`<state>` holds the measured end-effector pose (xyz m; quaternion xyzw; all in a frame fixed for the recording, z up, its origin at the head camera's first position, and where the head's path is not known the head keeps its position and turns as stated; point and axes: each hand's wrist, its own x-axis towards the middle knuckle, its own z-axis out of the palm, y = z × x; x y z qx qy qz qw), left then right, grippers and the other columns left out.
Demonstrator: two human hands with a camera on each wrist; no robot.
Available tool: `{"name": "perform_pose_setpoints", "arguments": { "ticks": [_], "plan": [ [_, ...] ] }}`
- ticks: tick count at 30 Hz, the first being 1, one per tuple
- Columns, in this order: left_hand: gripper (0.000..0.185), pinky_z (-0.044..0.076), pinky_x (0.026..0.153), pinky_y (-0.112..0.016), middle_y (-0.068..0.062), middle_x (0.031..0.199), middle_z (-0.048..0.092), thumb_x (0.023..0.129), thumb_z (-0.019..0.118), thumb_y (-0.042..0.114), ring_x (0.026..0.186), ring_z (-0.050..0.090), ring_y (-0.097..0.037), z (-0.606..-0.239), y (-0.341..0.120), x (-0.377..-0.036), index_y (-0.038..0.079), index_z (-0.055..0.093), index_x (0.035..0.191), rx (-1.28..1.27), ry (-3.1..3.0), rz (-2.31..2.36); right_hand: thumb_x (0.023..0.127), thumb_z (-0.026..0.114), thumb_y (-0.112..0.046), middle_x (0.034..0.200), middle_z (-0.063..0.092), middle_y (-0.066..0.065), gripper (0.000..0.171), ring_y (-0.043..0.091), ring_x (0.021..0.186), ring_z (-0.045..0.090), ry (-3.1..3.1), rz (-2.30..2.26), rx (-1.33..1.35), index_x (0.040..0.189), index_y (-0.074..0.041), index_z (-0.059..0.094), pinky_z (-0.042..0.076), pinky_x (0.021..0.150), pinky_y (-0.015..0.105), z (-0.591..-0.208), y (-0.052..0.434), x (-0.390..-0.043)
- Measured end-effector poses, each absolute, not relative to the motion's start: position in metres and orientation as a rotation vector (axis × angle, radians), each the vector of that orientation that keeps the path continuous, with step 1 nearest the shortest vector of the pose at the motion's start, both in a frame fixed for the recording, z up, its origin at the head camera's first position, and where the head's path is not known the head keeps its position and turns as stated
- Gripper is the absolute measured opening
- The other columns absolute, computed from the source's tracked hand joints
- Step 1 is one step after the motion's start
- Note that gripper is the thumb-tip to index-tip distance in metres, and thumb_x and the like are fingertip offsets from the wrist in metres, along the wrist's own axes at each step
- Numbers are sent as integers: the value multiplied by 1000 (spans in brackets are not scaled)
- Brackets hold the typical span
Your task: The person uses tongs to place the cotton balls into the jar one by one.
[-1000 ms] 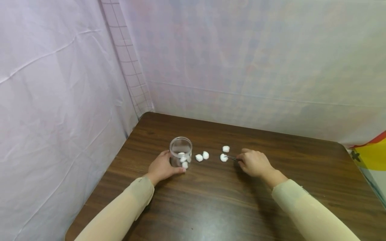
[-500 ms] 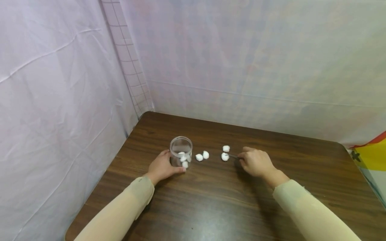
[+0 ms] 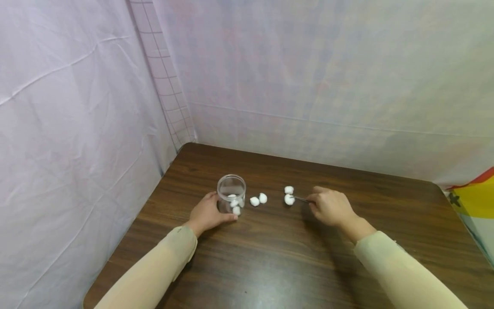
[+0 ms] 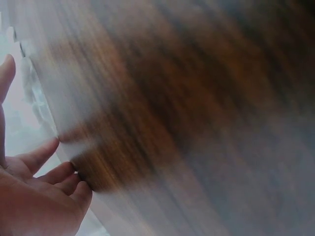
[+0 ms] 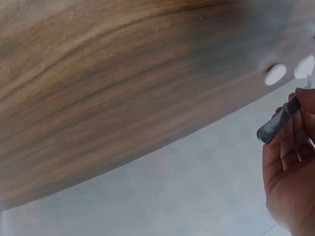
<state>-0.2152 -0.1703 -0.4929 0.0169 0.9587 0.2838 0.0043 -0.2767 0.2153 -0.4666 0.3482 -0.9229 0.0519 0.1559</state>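
Observation:
My left hand [image 3: 208, 213] holds a clear plastic jar [image 3: 231, 182] from its left side, thumb at the front. The jar has no lid on, and several cotton balls [image 3: 236, 210] lie inside. In the left wrist view the hand [image 4: 44, 191] shows at the left edge; I cannot make out the jar there. A pair of metal tweezers [image 3: 302, 199] is pinched in my right hand [image 3: 329, 208], its tips on a cotton ball [image 3: 289, 200]. Just behind lies another cotton ball [image 3: 288, 189]. In the right wrist view the tweezers [image 5: 278, 126] stick out between fingers and thumb.
Two more cotton balls, a left one [image 3: 254, 201] and a right one [image 3: 263, 198], lie just right of the jar. The brown wooden table [image 3: 262, 253] ends at pale hanging cloth [image 3: 328, 86] at the back and left.
My right hand and the tweezers have moved slightly right and back. The cotton ball at the tips has shifted with them, closer to the one behind. My left hand and the jar stay put.

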Motion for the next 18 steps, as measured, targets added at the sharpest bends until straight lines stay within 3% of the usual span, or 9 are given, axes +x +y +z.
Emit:
{"name": "perform_pose_setpoints", "arguments": {
  "ticks": [13,18],
  "plan": [
    [90,40,104,-56,-15,148,47,71,83,60,135,44,-33,-492,-172,-213,13,55,142,48,2995,908,83,71,-15,85,58,-2,15,17,62,58,-2526,167,1069,96,-12,78,46,43,36,-449,198,-275],
    [91,40,104,-54,-15,148,47,70,83,61,135,44,-32,-493,-171,-215,13,55,142,46,2999,894,82,73,-15,80,55,-4,13,11,57,49,-2483,187,1105,94,-12,78,42,41,31,-436,187,-277]
  ]
}}
